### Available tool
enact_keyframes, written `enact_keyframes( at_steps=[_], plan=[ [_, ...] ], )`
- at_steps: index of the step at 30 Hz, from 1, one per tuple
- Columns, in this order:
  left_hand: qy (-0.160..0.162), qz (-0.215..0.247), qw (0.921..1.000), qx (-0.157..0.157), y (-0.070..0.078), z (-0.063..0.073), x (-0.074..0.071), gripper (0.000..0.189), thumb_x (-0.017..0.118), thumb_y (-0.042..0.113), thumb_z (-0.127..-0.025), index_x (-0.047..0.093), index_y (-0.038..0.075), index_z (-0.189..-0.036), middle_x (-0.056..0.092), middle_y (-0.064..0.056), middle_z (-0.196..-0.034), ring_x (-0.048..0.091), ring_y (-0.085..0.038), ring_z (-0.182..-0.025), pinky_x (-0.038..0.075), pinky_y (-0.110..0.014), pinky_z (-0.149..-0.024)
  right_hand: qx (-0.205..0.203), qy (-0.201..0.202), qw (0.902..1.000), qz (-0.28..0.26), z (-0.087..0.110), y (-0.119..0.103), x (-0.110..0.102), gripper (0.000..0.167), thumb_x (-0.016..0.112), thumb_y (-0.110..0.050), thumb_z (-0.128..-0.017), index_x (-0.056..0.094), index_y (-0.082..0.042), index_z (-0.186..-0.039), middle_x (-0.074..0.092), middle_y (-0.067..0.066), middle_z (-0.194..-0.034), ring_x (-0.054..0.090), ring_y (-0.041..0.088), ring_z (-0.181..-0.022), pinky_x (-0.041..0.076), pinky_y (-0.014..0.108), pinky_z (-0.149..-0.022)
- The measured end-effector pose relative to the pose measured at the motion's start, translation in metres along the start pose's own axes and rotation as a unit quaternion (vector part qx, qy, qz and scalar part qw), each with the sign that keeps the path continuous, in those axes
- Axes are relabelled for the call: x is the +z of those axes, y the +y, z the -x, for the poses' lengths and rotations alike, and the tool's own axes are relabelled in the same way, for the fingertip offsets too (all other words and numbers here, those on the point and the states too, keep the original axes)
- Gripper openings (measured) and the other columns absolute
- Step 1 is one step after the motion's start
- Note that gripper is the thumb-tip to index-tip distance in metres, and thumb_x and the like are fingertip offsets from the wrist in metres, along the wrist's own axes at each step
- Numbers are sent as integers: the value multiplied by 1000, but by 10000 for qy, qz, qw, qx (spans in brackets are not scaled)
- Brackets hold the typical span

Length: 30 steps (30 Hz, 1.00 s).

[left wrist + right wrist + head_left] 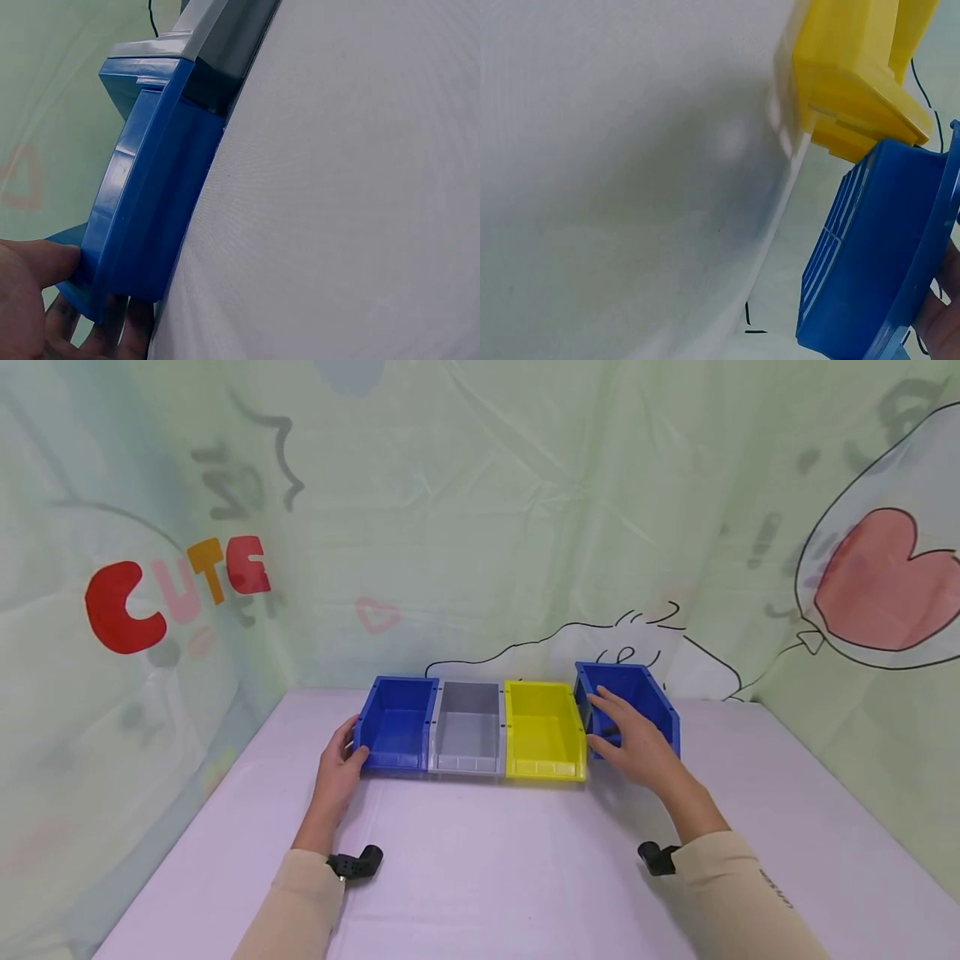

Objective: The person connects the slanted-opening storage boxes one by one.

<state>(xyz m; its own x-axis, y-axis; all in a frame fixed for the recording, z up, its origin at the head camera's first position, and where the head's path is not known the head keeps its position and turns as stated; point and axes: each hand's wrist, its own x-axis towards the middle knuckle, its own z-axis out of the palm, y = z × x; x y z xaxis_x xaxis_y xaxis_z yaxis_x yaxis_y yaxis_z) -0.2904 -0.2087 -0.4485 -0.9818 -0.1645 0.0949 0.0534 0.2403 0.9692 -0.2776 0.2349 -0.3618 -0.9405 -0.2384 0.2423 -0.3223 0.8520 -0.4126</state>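
A blue bin [397, 725], a grey bin [468, 739] and a yellow bin [542, 727] stand side by side in a row, open tops up. My left hand [340, 774] grips the left blue bin at its outer side, thumb [56, 262] on the front rim and fingers around the wall. To the right of the yellow bin, a second blue bin [626, 681] is held raised and tilted in my right hand [641, 750]. The right wrist view shows its ribbed underside [832, 240] above the table level, with fingers [937, 319] at its rim.
The bins are near the back edge of a table with a pale cloth [480, 868]. Behind it hangs a printed curtain [480, 527] with letters and balloons. Black wrist cameras [358, 863] sit on both wrists.
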Motion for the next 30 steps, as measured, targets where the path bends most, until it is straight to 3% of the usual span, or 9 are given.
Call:
enact_keyframes(
  at_steps=[19,30],
  plan=[
    [-42,-71,9999,62,0,1,-1,58,45,10,-110,29,20,-164,27,-14,-170,27,-38,-157,28,-51,-128,-8,-257,9995,164,0,-4,0,71,68,-20,-101,33,-10,-162,26,15,-171,30,47,-152,34,65,-119],
    [-41,-124,9999,-18,0,1,-1,58,45,11,-110,29,22,-164,26,-15,-170,26,-38,-157,28,-51,-128,185,-361,9989,239,0,-7,1,72,68,-22,-101,31,-12,-163,24,14,-171,29,47,-153,34,66,-119]
  ],
)
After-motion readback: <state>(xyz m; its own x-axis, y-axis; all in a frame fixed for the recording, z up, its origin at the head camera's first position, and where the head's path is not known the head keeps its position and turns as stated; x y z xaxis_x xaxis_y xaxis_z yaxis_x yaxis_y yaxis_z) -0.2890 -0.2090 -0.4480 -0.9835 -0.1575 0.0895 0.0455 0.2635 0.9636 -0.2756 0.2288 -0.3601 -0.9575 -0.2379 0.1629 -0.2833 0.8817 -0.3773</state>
